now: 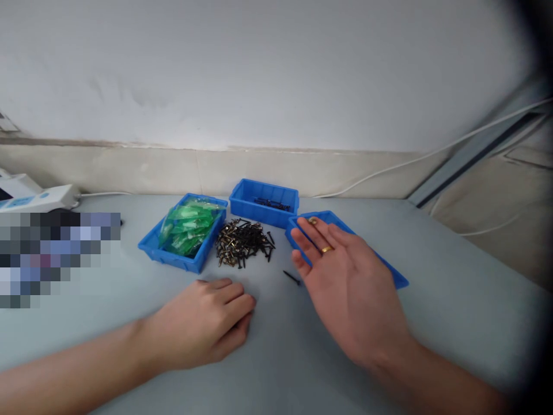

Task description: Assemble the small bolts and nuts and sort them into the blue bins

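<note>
My left hand [211, 323] rests on the table with its fingers curled under. Whatever it may hold is hidden. My right hand [349, 288] is turned palm up, a gold ring on one finger, and holds a small brass-coloured screw [313, 220] at its fingertips; the screw is partly hidden. Behind and under this hand stands a blue tray [391, 271], its inside mostly covered. A single black screw [291, 277] lies just left of the right hand. Between the hands and farther back is a pile of black and brass-coloured screws [244, 242].
A blue tray [170, 259] at left holds green plastic bags [190, 225]. Another blue tray [263, 213] at the back contains dark screws [272, 203]. A white device [47, 199] stands far left beside a blurred-out patch. White cable [375, 171] runs along the wall.
</note>
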Available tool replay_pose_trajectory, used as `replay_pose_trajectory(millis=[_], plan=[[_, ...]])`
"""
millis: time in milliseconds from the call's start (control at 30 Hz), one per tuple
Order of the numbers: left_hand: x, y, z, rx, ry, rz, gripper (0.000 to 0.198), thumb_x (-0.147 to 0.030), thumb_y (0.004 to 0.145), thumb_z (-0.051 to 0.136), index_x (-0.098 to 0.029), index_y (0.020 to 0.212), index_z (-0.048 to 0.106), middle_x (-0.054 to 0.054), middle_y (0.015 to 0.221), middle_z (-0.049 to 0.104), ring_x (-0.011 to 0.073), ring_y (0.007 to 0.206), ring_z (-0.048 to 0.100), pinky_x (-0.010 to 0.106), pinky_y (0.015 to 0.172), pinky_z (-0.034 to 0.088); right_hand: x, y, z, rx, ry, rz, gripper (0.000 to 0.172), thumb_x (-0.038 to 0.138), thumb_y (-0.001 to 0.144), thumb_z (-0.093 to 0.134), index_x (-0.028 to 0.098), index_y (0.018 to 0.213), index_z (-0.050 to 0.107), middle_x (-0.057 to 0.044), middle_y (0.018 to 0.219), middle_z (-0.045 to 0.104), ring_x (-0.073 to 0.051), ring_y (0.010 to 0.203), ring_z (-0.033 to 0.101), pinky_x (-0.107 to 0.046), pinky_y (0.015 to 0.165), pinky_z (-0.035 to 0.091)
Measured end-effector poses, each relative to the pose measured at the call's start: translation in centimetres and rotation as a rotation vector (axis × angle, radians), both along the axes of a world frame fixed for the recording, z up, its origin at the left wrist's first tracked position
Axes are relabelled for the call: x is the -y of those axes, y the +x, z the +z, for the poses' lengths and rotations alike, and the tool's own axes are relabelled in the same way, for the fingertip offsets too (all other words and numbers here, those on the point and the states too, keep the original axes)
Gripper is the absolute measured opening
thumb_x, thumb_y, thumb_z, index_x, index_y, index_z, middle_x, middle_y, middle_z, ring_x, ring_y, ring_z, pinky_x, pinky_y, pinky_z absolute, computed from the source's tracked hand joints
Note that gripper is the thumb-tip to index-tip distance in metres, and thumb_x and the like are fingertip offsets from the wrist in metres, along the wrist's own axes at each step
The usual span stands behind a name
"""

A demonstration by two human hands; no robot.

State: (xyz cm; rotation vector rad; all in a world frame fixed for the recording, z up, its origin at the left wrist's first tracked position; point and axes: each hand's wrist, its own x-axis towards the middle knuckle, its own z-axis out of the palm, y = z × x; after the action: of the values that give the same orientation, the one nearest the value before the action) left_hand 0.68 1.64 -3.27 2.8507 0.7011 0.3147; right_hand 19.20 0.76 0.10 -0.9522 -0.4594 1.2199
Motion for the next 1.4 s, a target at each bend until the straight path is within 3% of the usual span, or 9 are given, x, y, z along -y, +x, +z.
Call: replay_pose_trajectory(millis=[200,333,567,700,800,900,1067,1200,1400], plan=[[0.0,0.1,0.2,-0.021,-0.008,-0.002,0.014,-0.014,0.089,0.042,-0.016,0.081,0.053,0.001,0.072,0.053,0.0158,0.062,0.049,0.027,0.055,0.036,-0.3,0.9,1.0,0.131,0.01,0.011,0.047,0.041,0.086,0.04,0.02,0.128,0.039,-0.014,0.139,0.043,-0.022,0.12,0.051,-0.036,0.092,0.05],[0.0,0.0,0.2,-0.03,-0.015,0.0,0.013,-0.015,0.088,0.043,-0.016,0.083,0.054,0.001,0.073,0.054,0.0163,0.064,0.05,0.028,0.057,0.038,-0.5,1.3,0.1,0.541,0.191,0.062,0.061,0.038,0.089,0.037,0.025,0.143,0.012,-0.013,0.147,0.03,-0.023,0.122,0.048,-0.042,0.093,0.048],[-0.1,0.0,-0.2,-0.043,0.013,-0.007,0.013,-0.016,0.089,0.043,-0.016,0.085,0.055,0.001,0.075,0.055,0.0169,0.065,0.051,0.028,0.056,0.04,0.6,1.0,-1.6,1.913,0.657,-0.013,0.038,0.009,0.088,0.04,0.01,0.124,0.051,-0.018,0.135,0.046,-0.03,0.129,0.037,-0.05,0.101,0.037],[0.5,0.1,0.0,-0.069,0.23,-0.051,0.014,-0.017,0.089,0.046,-0.017,0.076,0.053,0.001,0.068,0.053,0.0172,0.058,0.049,0.029,0.049,0.038,1.7,1.9,-1.2,2.371,0.542,-0.139,0.042,0.006,0.082,0.048,0.004,0.124,0.054,-0.024,0.131,0.05,-0.041,0.119,0.046,-0.056,0.091,0.043],[1.4,-0.4,0.7,-0.105,0.594,-0.065,0.011,-0.011,0.087,0.047,-0.014,0.084,0.058,0.002,0.07,0.055,0.0186,0.059,0.05,0.03,0.048,0.039,2.2,2.8,-0.8,2.591,0.317,-0.145,0.039,0.009,0.079,0.054,-0.003,0.116,0.059,-0.026,0.1,0.066,-0.035,0.075,0.067,-0.044,0.057,0.056],[1.9,-1.2,1.5,-0.085,0.827,0.15,0.022,-0.009,0.086,0.046,-0.007,0.104,0.058,0.013,0.095,0.06,0.0296,0.087,0.056,0.038,0.067,0.047,2.3,3.0,-0.8,2.638,0.167,-0.039,0.039,0.011,0.077,0.057,-0.001,0.115,0.061,-0.015,0.07,0.069,-0.025,0.042,0.061,-0.035,0.034,0.049],[0.7,-2.0,1.4,-0.361,0.777,0.425,0.039,-0.003,0.077,0.047,-0.001,0.115,0.055,0.018,0.088,0.059,0.0334,0.077,0.057,0.044,0.062,0.05,2.1,2.3,-1.4,2.395,0.328,0.074,0.048,0.018,0.086,0.038,-0.003,0.129,0.047,-0.024,0.113,0.063,-0.028,0.066,0.07,-0.035,0.042,0.055],[0.2,-1.8,1.3,-0.405,0.76,0.415,0.044,0.003,0.072,0.042,0.0,0.114,0.058,0.015,0.076,0.059,0.0303,0.068,0.058,0.042,0.059,0.052,1.8,1.9,-1.9,2.351,0.463,0.229,0.048,0.007,0.084,0.031,-0.007,0.128,0.046,-0.028,0.122,0.054,-0.03,0.095,0.066,-0.037,0.064,0.06],[1.0,-1.4,1.0,-0.301,0.763,0.322,0.047,0.003,0.069,0.041,-0.001,0.113,0.059,0.021,0.095,0.064,0.0327,0.081,0.063,0.044,0.067,0.055,1.5,1.5,-2.2,2.356,0.652,0.31,0.045,0.001,0.082,0.032,-0.009,0.121,0.052,-0.03,0.122,0.054,-0.032,0.108,0.06,-0.038,0.073,0.059]])
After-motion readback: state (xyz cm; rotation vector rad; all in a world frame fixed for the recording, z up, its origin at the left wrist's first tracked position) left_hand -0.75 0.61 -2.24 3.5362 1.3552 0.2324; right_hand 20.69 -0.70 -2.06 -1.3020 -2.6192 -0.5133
